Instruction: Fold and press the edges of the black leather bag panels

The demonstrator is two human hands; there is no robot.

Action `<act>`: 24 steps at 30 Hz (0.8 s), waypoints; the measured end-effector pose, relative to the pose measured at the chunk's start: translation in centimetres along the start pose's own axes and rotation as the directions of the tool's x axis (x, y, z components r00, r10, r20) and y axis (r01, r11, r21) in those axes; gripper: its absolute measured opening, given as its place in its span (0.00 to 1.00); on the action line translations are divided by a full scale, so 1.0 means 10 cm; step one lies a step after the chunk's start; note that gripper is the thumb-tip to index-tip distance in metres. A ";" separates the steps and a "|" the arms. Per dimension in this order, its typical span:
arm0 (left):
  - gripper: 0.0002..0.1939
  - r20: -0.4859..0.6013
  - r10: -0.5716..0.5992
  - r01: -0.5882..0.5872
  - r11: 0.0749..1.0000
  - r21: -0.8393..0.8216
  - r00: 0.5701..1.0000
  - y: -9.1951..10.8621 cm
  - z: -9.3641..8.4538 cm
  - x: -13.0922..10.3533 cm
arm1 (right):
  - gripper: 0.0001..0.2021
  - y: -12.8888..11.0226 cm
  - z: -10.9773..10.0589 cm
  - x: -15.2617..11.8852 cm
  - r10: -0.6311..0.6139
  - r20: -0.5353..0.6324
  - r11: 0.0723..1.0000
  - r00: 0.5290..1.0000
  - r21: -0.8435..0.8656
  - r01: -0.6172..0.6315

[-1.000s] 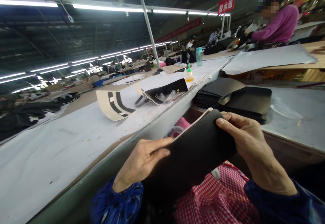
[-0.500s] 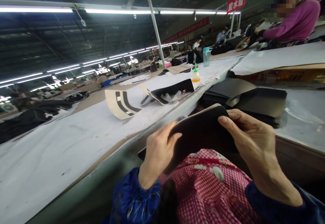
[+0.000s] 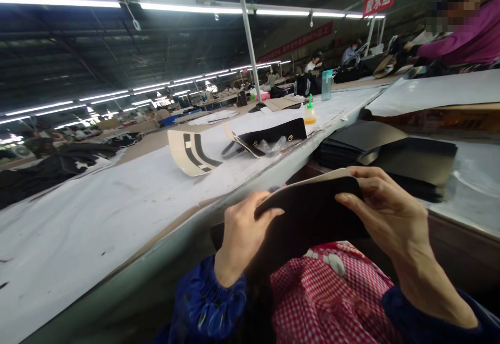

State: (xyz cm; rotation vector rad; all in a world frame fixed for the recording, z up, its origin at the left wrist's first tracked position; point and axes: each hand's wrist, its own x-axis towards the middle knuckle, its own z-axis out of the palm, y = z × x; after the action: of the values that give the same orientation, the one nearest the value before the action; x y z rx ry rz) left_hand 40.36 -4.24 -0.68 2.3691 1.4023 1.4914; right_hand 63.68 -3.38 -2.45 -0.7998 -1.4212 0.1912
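Both my hands grip a black flat panel (image 3: pixel 308 219) with a pale back, held bent above my lap. My left hand (image 3: pixel 246 229) pinches its left part, thumb on the black face. At the upper right corner, my right hand (image 3: pixel 390 214) has its thumb in front and its fingers behind. On the white table ahead stands a curved cream piece (image 3: pixel 191 154) with black strips. Beside it is a black piece with gold metal fittings (image 3: pixel 289 129), with clear plastic (image 3: pixel 273 147) against it.
A bottle with a green nozzle (image 3: pixel 310 114) and a teal bottle (image 3: pixel 327 85) stand farther along the table (image 3: pixel 128 198). Stacked black panels (image 3: pixel 414 164) lie to the right. A person in a purple top (image 3: pixel 464 37) sits at the far right. Dark material (image 3: pixel 58 169) lies at left.
My view has shifted slightly, so the table things appear a little farther right. Both hands keep hold of the black panel, which now looks more arched along its top edge.
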 end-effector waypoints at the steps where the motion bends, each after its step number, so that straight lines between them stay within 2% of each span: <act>1: 0.10 0.024 -0.053 0.053 0.998 -0.027 0.998 0.01 0.00 0.00 | 0.05 0.01 0.00 0.00 -0.097 0.013 0.990 0.995 -0.102 0.098; 3: 0.12 0.093 -0.146 0.153 0.986 -0.065 0.985 0.01 -0.01 -0.01 | 0.05 0.05 0.01 0.00 -0.171 0.020 0.961 0.985 -0.216 0.172; 6: 0.12 0.223 -0.268 0.278 0.960 -0.013 0.937 -0.01 -0.04 -0.04 | 0.07 0.15 0.04 -0.01 -0.102 -0.017 0.984 0.995 -0.146 0.098; 8: 0.08 0.280 -0.356 0.353 0.933 0.061 0.892 -0.06 -0.05 -0.06 | 0.08 0.21 0.08 -0.03 -0.109 -0.064 0.978 0.992 -0.188 0.095; 9: 0.06 0.288 -0.391 0.383 0.920 0.086 0.874 -0.09 -0.04 -0.07 | 0.07 0.24 0.11 -0.05 -0.153 -0.096 0.951 0.984 -0.285 0.120; 11: 0.05 0.282 -0.436 0.427 0.899 0.097 0.855 -0.18 0.02 -0.08 | 0.05 0.26 0.16 -0.11 -0.295 -0.123 0.836 0.948 -0.514 0.193; 13: 0.04 0.259 -0.458 0.452 0.888 0.084 0.851 -0.27 0.10 -0.09 | 0.04 0.22 0.22 -0.18 -0.384 -0.049 0.753 0.922 -0.594 0.282; 15: 0.03 0.243 -0.480 0.478 0.876 0.069 0.843 -0.36 0.19 -0.10 | 0.05 0.14 0.27 -0.24 -0.356 0.100 0.795 0.929 -0.489 0.357; 17: 0.02 0.238 -0.496 0.500 0.865 0.047 0.835 -0.42 0.25 -0.10 | 0.04 0.02 0.29 -0.27 -0.277 0.262 0.879 0.925 -0.320 0.354; 18: 0.02 0.241 -0.499 0.507 0.861 0.030 0.832 -0.44 0.27 -0.11 | 0.04 -0.04 0.29 -0.28 -0.247 0.341 0.914 0.907 -0.228 0.335; 20: 0.04 0.273 -0.486 0.511 0.860 -0.021 0.830 -0.45 0.28 -0.11 | 0.03 -0.15 0.25 -0.29 -0.241 0.485 0.957 0.840 -0.023 0.288; 21: 0.05 0.298 -0.470 0.506 0.861 -0.055 0.831 -0.45 0.26 -0.12 | 0.02 -0.18 0.22 -0.28 -0.247 0.520 0.966 0.818 0.065 0.250; 22: 0.06 0.322 -0.449 0.500 0.861 -0.092 0.833 -0.44 0.24 -0.12 | 0.02 -0.20 0.18 -0.28 -0.239 0.513 0.971 0.825 0.116 0.209; 24: 0.08 0.353 -0.412 0.489 0.857 -0.162 0.840 -0.40 0.18 -0.14 | 0.02 -0.15 0.12 -0.26 -0.141 0.372 0.990 0.917 0.065 0.126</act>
State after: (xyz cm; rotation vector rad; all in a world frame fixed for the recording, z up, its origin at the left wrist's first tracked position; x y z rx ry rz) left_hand 38.73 -2.02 -4.41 1.8403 1.4624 1.0455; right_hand 61.59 -5.51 -3.76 -0.6504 -1.8234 0.2776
